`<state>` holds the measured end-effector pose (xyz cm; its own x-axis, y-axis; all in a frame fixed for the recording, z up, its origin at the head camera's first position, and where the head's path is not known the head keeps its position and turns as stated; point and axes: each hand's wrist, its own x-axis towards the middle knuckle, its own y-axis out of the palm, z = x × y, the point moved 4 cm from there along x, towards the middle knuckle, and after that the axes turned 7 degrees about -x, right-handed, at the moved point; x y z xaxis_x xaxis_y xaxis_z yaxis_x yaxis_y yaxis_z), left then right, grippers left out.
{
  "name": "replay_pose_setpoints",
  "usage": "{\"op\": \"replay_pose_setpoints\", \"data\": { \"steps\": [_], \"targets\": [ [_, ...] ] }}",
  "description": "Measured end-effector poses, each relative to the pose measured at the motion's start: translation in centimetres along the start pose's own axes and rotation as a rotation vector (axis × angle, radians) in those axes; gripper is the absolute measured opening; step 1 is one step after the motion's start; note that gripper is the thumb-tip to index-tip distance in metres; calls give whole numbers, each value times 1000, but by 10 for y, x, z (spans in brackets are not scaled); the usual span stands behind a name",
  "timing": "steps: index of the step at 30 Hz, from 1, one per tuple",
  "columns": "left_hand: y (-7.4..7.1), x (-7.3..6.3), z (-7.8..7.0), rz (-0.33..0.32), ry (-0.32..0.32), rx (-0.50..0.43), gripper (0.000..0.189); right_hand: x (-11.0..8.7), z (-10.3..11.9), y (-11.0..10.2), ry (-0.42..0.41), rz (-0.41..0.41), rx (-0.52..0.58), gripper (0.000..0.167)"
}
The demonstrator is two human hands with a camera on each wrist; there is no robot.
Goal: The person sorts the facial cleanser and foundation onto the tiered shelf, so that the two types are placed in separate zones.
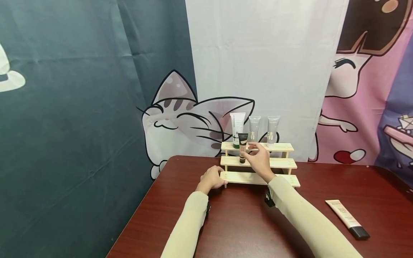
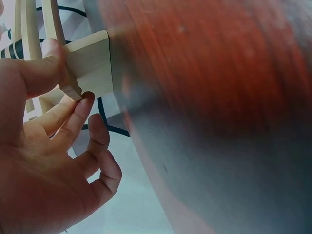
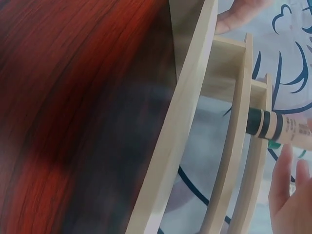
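Observation:
A three-tier wooden display rack (image 1: 245, 177) stands on the table. My left hand (image 1: 211, 178) pinches the left end of its lowest board; in the left wrist view the thumb (image 2: 41, 73) lies on one side of the board and fingertips (image 2: 87, 100) on the other. With its thumb and fingers at the body of a small black-capped cosmetic tube (image 1: 242, 139), my right hand (image 1: 259, 161) pinches it. That tube is upright, cap down, at the middle board; the right wrist view shows its dark cap (image 3: 254, 121) beside the board.
On the top board stand a white tube (image 1: 238, 123) and two grey tubes, one in the middle (image 1: 254, 125) and one at the right (image 1: 273, 127). A beige BB cream tube (image 1: 345, 215) lies on the table (image 1: 248, 222) at right. A printed curtain (image 1: 274, 64) hangs behind.

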<state>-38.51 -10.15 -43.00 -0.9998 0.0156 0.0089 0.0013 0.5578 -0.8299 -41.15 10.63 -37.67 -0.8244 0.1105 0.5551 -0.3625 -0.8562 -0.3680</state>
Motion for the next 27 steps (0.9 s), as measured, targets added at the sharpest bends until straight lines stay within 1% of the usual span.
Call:
{"op": "replay_pose_setpoints", "data": {
  "steps": [3,7,12,21,27],
  "targets": [
    [-1,-1,0,-5,4,-1,52,-3,-2,-8,8,23,-23,47],
    [-2,-1,1,-16,7,2,50,-4,-5,-19,-3,49,-54,50],
    [-1,0,0,-10,12,0,50,-9,-7,-37,-10,69,-98,52],
    [-2,3,0,-14,21,1,50,-14,-10,-67,27,149,-127,56],
    [0,1,0,-7,34,-10,50,-26,-15,-85,58,183,-172,54]
  ]
}}
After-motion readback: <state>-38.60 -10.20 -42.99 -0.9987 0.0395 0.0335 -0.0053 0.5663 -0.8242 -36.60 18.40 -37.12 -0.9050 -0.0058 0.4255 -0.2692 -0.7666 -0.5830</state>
